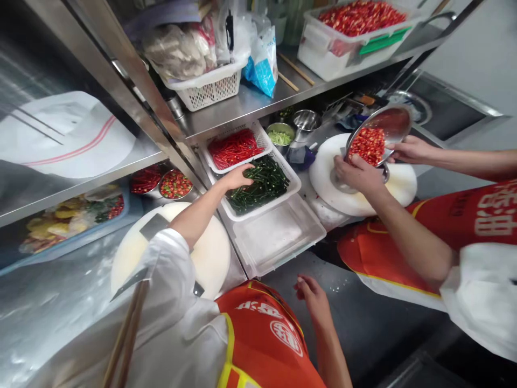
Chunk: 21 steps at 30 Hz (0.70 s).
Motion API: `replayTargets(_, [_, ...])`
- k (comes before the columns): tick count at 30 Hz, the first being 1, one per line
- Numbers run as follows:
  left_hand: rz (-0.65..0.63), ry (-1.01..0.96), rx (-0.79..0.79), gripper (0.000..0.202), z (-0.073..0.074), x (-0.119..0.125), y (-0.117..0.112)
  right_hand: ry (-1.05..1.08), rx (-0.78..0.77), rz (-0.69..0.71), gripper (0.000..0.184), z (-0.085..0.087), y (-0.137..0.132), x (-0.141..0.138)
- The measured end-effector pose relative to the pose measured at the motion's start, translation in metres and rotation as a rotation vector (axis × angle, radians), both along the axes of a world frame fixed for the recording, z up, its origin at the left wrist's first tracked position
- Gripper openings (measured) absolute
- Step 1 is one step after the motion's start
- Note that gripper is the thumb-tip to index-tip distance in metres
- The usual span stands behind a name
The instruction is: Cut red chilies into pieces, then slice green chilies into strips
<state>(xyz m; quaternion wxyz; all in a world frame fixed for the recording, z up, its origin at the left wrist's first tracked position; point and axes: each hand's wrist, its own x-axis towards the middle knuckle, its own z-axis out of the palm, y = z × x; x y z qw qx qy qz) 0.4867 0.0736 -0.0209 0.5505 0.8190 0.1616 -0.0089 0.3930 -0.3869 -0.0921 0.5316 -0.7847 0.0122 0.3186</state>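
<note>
My left hand point(241, 178) reaches over a white basket point(297, 180) of long green chilies point(262, 186). Its fingers are spread, and the fingertips touch the chilies at their upper left. Just behind is a white basket of red chilies point(234, 149). Low beside my red apron hangs my right hand point(313, 296), its fingers loosely bent and apart, with nothing visible in it. Between my body and the green chilies lies a clear plastic tray or lid point(278, 234). A round white cutting board point(210, 253) is under my left forearm, a cleaver blade point(154, 226) on it.
At right a co-worker's hands point(359, 175) tilt a metal bowl point(398, 126) of chopped red chilies over another round board point(329, 156). Above, a steel shelf point(258, 110) carries a white basket point(214, 89) and a tub point(323, 59) of chopped chilies. Metal bowls point(307, 121) stand behind.
</note>
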Motion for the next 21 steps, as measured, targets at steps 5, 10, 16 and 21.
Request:
replayTargets(5, [0.026,-0.063,0.110,0.062,0.010,-0.001,-0.013,0.047,-0.031,0.135,0.048,0.008,0.006,-0.002])
replayTargets(10, [0.128,-0.091,-0.245,0.056,0.017,-0.007,-0.032,0.048,-0.030,0.155,0.053,0.010,0.005,-0.004])
replayTargets(16, [0.235,-0.189,-0.383,0.060,0.048,-0.026,-0.026,0.021,-0.058,0.263,0.053,0.007,0.007,-0.010])
replayTargets(21, [0.352,-0.181,-0.424,0.063,0.057,-0.045,-0.022,-0.003,-0.043,0.422,0.054,0.001,0.026,-0.012])
